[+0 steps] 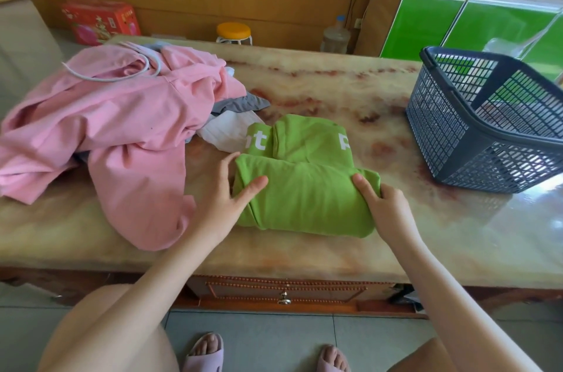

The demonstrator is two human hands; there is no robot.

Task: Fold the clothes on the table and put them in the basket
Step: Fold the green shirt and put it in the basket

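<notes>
— What's nearest?
— Two feet in pale pink slide slippers (pixel 203 355) on the grey tiled floor (pixel 274 338). Past them is a small metal drawer knob (pixel 284 298) on brown wood under the table edge.

— And the hands?
— Both bare forearms reach over the near edge of the glossy cream-and-rust marble table (pixel 335 88). The left grip (pixel 224 192) holds the left end of the folded bright green cotton T-shirt (pixel 304 195), with the thumb on top and the fingers against the side edge. The right grip (pixel 387 204) clasps the right end, one finger on top and the rest curled round the fold.

— Where does the shirt lie?
— Flat on the table near the front, about the middle, with white letters showing on its far part. It is well apart from the basket.

— To the left?
— A crumpled pink cotton garment (pixel 122 128) with a thin white curved loop (pixel 122 76) on it; hanger or cord, I can't tell. A white cloth (pixel 231 131) touches the shirt's far left corner, and a grey cloth (pixel 240 103) lies just behind that.

— The basket?
— A dark blue-grey plastic lattice basket (pixel 441 134) stands on the table's far right.

— Behind?
— A yellow-seated round stool (pixel 234 32), a clear plastic bottle (pixel 335 36), a red cardboard box (pixel 100 21), and glossy green cabinet doors (pixel 426 24).
</notes>
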